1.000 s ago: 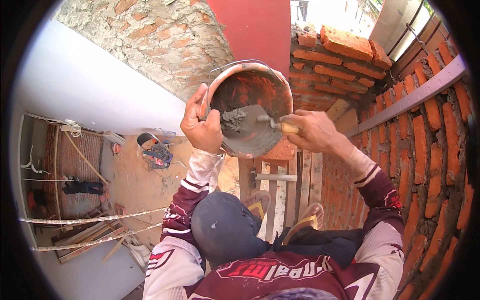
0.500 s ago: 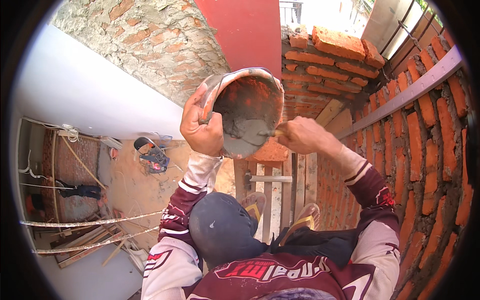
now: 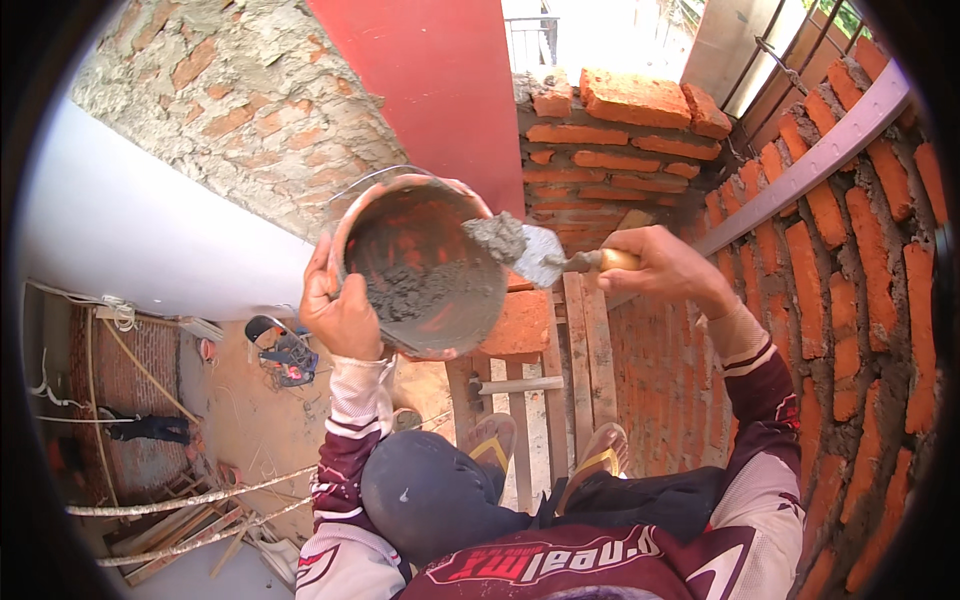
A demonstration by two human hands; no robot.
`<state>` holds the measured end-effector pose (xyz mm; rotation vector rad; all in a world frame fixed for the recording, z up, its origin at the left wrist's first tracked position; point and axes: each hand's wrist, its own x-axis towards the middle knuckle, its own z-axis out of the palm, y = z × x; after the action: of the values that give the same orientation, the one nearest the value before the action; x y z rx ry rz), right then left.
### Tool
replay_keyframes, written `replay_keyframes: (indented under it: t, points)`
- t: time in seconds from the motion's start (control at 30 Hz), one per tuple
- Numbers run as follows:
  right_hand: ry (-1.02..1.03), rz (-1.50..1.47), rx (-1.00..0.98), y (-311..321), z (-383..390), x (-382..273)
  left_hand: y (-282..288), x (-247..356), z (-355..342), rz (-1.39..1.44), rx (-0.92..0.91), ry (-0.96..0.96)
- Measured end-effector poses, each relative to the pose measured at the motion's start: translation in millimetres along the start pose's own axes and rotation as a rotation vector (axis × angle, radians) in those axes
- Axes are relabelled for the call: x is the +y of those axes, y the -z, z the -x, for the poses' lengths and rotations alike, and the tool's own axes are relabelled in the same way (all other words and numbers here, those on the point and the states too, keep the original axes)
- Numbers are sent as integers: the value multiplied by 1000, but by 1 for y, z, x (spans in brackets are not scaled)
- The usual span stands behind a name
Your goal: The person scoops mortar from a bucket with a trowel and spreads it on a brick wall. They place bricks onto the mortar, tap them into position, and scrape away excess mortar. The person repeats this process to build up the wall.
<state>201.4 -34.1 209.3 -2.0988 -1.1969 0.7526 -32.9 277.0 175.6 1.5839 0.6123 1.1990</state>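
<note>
My left hand (image 3: 345,308) is closed round the left side of a mortar-stained bucket (image 3: 478,318), thumb at the rim. The bucket leans so its mouth faces me, and grey mortar (image 3: 398,292) lies inside. My right hand (image 3: 668,268) grips the wooden handle of a trowel (image 3: 541,256). A lump of wet mortar (image 3: 496,237) sits on the blade's tip, at the bucket's right rim. Below the bucket, an orange brick (image 3: 518,326) is partly covered by it.
A rough brick wall (image 3: 828,290) rises close on my right, crossed by a long pale straightedge (image 3: 800,180). Ahead is a lower brick wall (image 3: 620,150) beside a red panel (image 3: 430,90). A hammer (image 3: 522,385) lies on the planks (image 3: 590,350) near my feet. The floor (image 3: 240,400) is far below left.
The trowel has come out of the bucket to the right, carrying mortar. My left hand and the bucket have shifted left and lower in view, and the bucket's mouth has turned more toward me.
</note>
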Motion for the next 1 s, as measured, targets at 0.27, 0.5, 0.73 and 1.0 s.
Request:
replay_keyframes:
  t: [0.27,0.5,0.73,1.0]
  points:
    - [-209,463,-190,62,35,16,11,9,-2,-1,73,-12]
    - [-365,602,-410,79,-33,30,27,32,6,-67,86,6]
    - [-299,704,-168,111,-156,-6,21,45,18,4,97,29]
    - [-365,709,122,49,-78,91,31,32,13,-28,65,134]
